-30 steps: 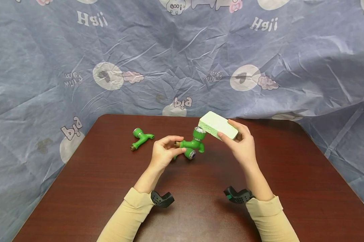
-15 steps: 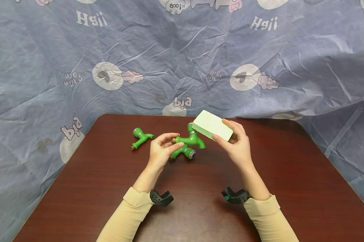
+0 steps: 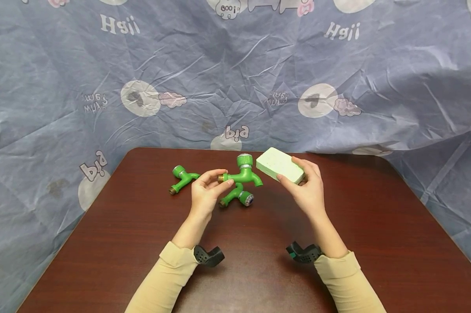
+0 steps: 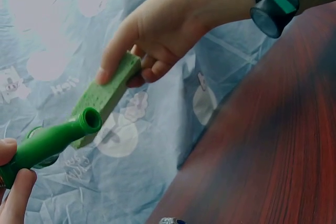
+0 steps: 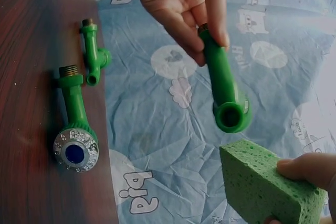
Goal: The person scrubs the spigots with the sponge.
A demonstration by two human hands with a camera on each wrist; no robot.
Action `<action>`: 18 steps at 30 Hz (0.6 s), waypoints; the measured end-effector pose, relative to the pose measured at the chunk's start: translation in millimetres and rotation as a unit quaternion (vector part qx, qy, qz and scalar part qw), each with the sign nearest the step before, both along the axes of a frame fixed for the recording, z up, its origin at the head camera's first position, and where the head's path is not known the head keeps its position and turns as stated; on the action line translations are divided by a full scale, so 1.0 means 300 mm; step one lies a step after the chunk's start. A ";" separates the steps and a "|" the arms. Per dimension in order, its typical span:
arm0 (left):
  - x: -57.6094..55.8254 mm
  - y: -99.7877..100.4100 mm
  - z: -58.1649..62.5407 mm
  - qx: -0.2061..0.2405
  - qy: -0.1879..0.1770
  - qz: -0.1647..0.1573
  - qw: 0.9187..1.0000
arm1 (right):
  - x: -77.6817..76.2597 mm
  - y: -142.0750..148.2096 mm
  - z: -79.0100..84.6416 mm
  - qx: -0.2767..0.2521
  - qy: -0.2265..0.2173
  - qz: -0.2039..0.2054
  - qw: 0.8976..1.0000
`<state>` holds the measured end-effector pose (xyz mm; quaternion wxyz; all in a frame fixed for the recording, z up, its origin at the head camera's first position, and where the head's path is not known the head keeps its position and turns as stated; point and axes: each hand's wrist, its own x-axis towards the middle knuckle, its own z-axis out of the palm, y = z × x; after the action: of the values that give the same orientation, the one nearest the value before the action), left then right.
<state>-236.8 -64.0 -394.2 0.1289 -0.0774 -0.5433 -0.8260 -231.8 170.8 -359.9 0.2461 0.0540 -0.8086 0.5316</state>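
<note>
In the left hand [image 3: 205,193], pinched near its threaded end [image 3: 220,178]: green tap [image 3: 243,176]. Likely stiff, slickish; hold there. Right hand [image 3: 311,191] pinches the sponge [image 3: 279,165] across one end, just off the tap; probably light, squashy.

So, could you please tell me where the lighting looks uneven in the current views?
Head: a soft sheen on the table between the forearms, and the sponge looks pale; left wrist: the cloth is washed out at upper left; right wrist: cloth brightest near the right edge, table dim at left.
</note>
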 end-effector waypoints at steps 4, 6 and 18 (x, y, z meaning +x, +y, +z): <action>0.010 0.010 0.004 -0.010 0.019 -0.024 0.999 | -0.018 0.005 -0.028 0.015 -0.006 0.006 1.000; 0.013 0.015 0.005 -0.022 0.027 -0.027 0.999 | -0.017 -0.001 -0.030 0.019 -0.008 0.015 1.000; 0.007 -0.002 0.008 -0.046 0.020 0.018 0.999 | 0.065 -0.045 0.080 -0.093 0.041 0.056 0.993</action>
<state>-234.8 -64.6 -391.7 0.1509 -0.0902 -0.5795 -0.7958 -212.2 157.3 -335.8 0.2527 0.0981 -0.7403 0.6152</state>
